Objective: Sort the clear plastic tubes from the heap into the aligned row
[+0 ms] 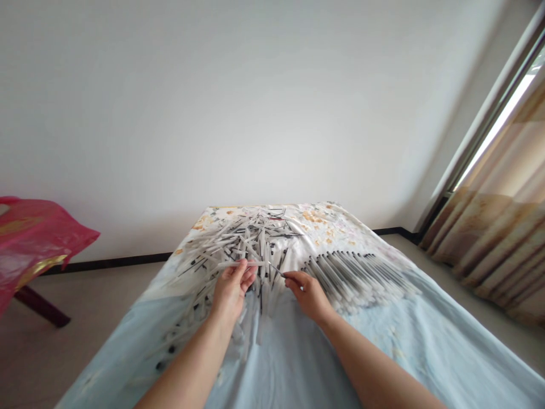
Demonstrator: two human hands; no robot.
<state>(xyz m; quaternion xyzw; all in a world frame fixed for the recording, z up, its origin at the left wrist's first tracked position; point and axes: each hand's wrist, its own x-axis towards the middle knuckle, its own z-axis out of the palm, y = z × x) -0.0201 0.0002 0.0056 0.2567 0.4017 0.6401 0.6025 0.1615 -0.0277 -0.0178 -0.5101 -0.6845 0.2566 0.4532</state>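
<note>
My left hand (234, 287) is closed, pinching a whitish, translucent tube (252, 263) that lies level between thumb and fingers. To the right of it, my right hand (310, 292) grips a thin dark stick (277, 271) by its near end, with the far end slanting up toward the tube's right tip. Whether stick and tube touch, I cannot tell. Behind and below both hands spreads a loose pile of similar tubes (230, 241) mixed with thin black sticks. Beside my right hand lies a neat row of dark-tipped tubes (353, 275), side by side.
A flowered cloth (319, 363), pale blue in front and white behind, covers the table. At left, a red plastic bag (38, 238) lies over something with a dark red leg (42, 307). The wall (272, 113) stands behind; a curtain (498, 227) hangs at right.
</note>
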